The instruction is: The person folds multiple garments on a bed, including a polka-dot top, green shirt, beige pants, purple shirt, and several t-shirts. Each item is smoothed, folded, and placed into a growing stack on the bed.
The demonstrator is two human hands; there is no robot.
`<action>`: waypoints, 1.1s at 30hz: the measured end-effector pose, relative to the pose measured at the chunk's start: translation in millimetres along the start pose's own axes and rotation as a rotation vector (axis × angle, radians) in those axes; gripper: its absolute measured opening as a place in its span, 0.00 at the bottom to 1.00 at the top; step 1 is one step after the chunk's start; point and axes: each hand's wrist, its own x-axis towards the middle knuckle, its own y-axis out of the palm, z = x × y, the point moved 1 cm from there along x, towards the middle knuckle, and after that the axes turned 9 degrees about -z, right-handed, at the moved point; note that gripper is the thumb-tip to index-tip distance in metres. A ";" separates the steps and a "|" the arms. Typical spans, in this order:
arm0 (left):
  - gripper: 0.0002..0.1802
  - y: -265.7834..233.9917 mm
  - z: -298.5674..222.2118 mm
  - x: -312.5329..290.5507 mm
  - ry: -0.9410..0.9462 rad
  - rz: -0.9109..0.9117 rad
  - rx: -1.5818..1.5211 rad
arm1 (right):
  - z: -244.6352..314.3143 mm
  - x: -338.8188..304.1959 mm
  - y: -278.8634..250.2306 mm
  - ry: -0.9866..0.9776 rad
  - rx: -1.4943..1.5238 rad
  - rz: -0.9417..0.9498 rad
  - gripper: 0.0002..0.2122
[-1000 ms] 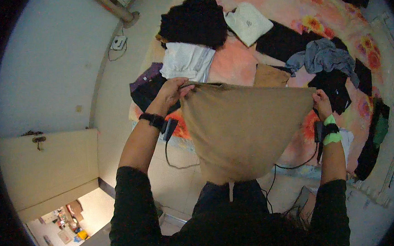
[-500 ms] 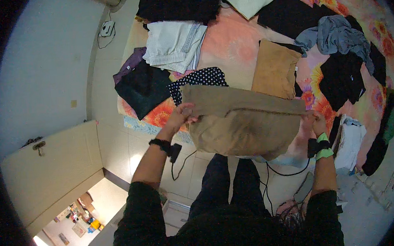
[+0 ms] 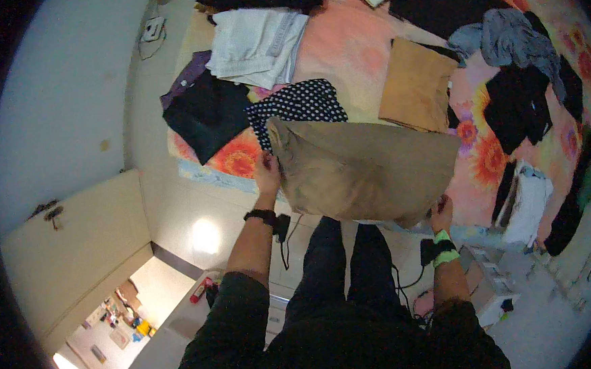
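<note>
A khaki garment (image 3: 369, 170), folded into a wide flat shape, lies at the near edge of the bed. My left hand (image 3: 266, 174) is closed at its left edge, the fingertips partly hidden by the cloth. At the lower right corner, my right hand (image 3: 441, 215) pinches the hem with curled fingers. Under the garment's far left corner lies a black polka-dot cloth (image 3: 297, 106). A folded tan garment (image 3: 415, 86) sits just beyond its far right side.
Dark folded clothes (image 3: 207, 119) and white striped shorts (image 3: 257, 48) lie at the left of the flowered bed (image 3: 341, 46). Rumpled grey cloth (image 3: 517, 39), black garments (image 3: 517, 106) and a white folded piece (image 3: 528, 201) are on the right. A door (image 3: 76, 245) stands at left.
The khaki garment's upper layer has come down flat over the lower one. My right hand has moved down and left to the near corner; my left hand has shifted slightly along the left edge.
</note>
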 end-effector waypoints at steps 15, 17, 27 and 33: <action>0.14 -31.7 -38.3 64.8 0.383 -0.270 0.221 | 49.4 38.7 -25.2 0.123 0.097 -0.111 0.09; 0.26 -30.4 -70.8 72.0 0.710 -0.079 0.198 | 66.4 68.1 -30.5 0.013 0.155 -0.134 0.12; 0.20 -34.4 -104.8 85.7 0.923 0.171 0.437 | 61.2 208.4 25.9 -0.036 -0.115 0.118 0.22; 0.15 -26.0 -84.8 101.5 0.679 0.091 0.479 | 54.0 214.3 28.5 -0.183 -0.211 -0.177 0.20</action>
